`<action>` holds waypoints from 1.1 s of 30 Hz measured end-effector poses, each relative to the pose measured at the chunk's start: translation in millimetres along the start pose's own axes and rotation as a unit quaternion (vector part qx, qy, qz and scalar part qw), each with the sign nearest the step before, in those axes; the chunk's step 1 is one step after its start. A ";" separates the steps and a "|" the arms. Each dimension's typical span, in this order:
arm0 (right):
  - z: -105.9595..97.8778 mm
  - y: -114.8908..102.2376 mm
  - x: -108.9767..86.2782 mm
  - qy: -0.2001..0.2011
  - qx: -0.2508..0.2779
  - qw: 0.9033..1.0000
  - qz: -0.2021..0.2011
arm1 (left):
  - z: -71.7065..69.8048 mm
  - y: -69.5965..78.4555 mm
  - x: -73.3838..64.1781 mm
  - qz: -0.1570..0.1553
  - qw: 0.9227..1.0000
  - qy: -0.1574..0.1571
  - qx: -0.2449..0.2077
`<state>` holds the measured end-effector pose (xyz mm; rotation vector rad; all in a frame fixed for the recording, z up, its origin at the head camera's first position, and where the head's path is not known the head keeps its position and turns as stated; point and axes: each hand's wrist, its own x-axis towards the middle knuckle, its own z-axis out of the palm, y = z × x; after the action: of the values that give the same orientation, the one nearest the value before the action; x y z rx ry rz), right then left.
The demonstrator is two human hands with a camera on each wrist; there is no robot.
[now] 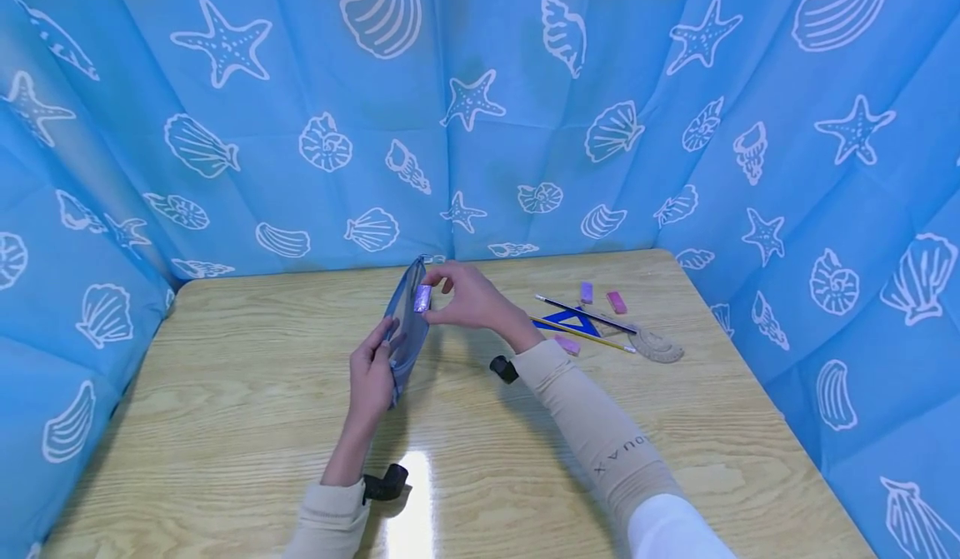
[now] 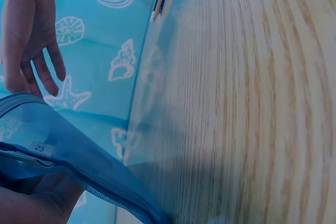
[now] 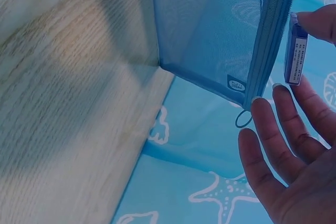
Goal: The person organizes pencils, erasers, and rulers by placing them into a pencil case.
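Between thumb and finger of the right hand (image 1: 472, 295), an eraser (image 1: 423, 298) was pinched beside the pouch (image 3: 205, 35), which the left hand (image 1: 371, 369) gripped.

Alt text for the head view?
A person's left hand holds a blue mesh pouch at a wooden table while the right hand pinches a small purple block beside the pouch. Two pencils, a blue triangle, a protractor and three small blocks lie to the right; a shell-print curtain hangs behind.

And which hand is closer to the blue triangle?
Right: in the head view, the right hand is left of the blue triangle, pinching a small purple block; the left hand is farther left, holding the blue mesh pouch.
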<state>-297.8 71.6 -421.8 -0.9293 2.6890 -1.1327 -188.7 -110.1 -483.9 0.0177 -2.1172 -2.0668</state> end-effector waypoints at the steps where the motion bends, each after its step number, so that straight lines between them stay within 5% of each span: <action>1: 0.0 -0.2 0.3 -0.002 -0.004 1.000 0.001 | 0.4 0.0 -0.3 0.000 1.000 0.000 0.000; 20: 2.8 2.3 0.9 -0.004 -0.030 0.999 0.017 | 0.4 1.9 -3.6 -0.009 1.000 0.000 0.000; 33: 2.8 5.0 -4.9 0.027 0.038 0.999 0.016 | -4.4 2.0 -2.3 -0.014 1.000 -0.001 0.008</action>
<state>-295.6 75.3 -428.0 -0.8535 2.6716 -1.2618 -185.6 -114.0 -482.2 0.0460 -2.1470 -2.0659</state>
